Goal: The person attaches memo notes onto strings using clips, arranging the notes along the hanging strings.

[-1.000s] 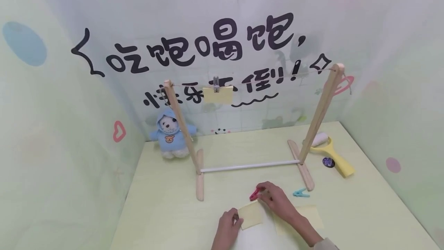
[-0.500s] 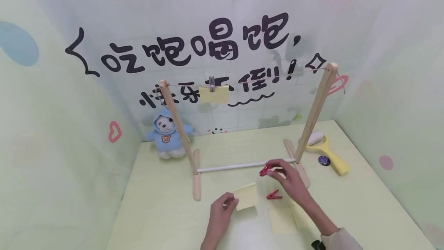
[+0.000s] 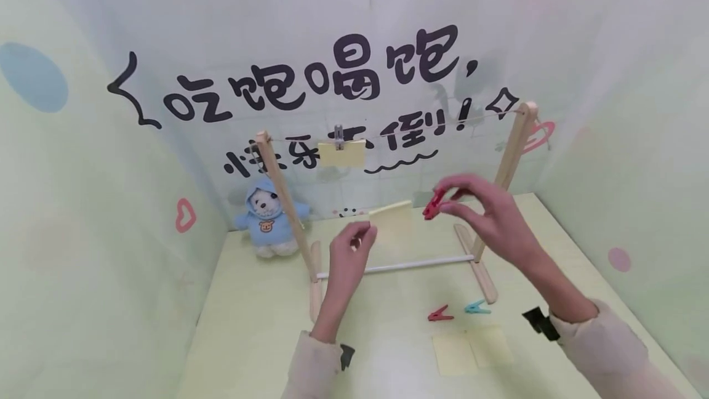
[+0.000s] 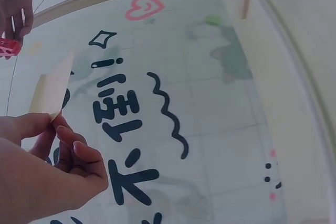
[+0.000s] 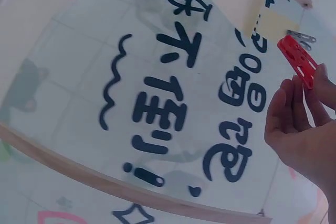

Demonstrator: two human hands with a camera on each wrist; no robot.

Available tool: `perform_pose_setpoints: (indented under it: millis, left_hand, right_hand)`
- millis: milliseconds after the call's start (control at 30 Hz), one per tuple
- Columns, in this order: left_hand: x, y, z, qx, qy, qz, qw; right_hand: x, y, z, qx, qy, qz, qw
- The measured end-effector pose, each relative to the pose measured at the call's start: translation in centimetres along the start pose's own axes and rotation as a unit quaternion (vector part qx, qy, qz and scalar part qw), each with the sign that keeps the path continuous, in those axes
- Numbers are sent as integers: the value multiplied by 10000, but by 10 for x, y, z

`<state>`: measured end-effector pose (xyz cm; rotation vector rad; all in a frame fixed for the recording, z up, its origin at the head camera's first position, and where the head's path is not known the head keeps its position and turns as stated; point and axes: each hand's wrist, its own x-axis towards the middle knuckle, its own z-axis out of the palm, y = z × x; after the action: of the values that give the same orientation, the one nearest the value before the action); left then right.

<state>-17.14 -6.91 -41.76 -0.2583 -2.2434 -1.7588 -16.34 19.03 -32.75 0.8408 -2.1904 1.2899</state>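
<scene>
The right hand has its grip nearly closed, thumb and fingertips pinching one end of a red clip in front of the right post of the rack. The left hand has an equally narrow grip, thumb and fingertips meeting on an edge of the paper. From the head, the paper shows between the rack's posts, above its white rod and below its string, apart from the red clip. It seems folded along the top, though its pale face hardly stands out from the surface. On the rack's string, nearer the left post, a grey clip has a yellow note hanging from it. In front of the rack, toward its right foot, lie a second red clip and, just beside it, a teal clip; farther out from the rack, two flat notes lie side by side. Behind the rack's left post sits a bear in a blue hood. The wall behind the rack bears black writing.
</scene>
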Motion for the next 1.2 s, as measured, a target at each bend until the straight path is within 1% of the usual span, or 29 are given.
perform_pose_setpoints:
  millis: [67,167,267,367,533,600,733,800,900,1033,1200]
  left_hand:
    - [15,11,2,-87,129,38,9999]
    - [30,25,5,-267,199,-11,9994]
    - [40,35,8,-352,138,-16,9993]
    - [50,43,8,-355,78,48,9993]
    - [70,57,2,-496,128,132,9986]
    - [76,64,-1,-591,150,120,9981]
    - [82,71,0,-744,129,21,9971]
    - [83,71,2,-800,132,-40,9967]
    - [84,71,6,-801,179,-83,9966]
    - [86,72,8,-706,259,-88,9971]
    - [88,74,7,-680,274,-38,9973]
  right_hand:
    - [19,-9,-7,-190,38,-211,9996]
    - [41,-17,-16,-369,78,-365,9986]
    - [58,-21,-23,-435,104,-445,9980]
    - [72,-24,-28,-447,236,-558,9972]
    - [101,-31,-34,-333,513,-724,9955]
    - [114,-34,-33,-343,572,-674,9955]
    - [135,-37,-27,-429,491,-413,9970]
    - [141,-36,-23,-466,394,-263,9978]
    - [144,-33,-16,-501,248,-82,9984]
    - [147,-26,-11,-559,79,-95,9984]
    - [149,-19,-3,-647,2,-195,9977]
